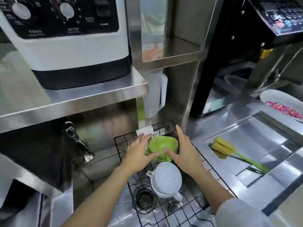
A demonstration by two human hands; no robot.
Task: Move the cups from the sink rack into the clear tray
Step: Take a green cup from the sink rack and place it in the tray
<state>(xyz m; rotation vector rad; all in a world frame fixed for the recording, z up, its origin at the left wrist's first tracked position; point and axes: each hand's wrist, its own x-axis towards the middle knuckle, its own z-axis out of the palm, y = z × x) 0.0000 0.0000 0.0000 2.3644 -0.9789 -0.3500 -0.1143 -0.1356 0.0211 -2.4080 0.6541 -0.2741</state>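
A stack of green cups stands on the black wire sink rack over the sink. My left hand and my right hand reach around it from either side, fingers spread. Both thumbs touch the top cup's near wall, and the other fingers lie close to its sides. Nearer to me on the rack sits a stack of white cups, with handles showing left and right. No clear tray is in view.
A steel shelf with a black-and-white appliance overhangs the left. A faucet hangs below it. A clear jug stands behind the rack. On the right counter lie a green-handled sponge brush and a white basket. The sink drain shows below.
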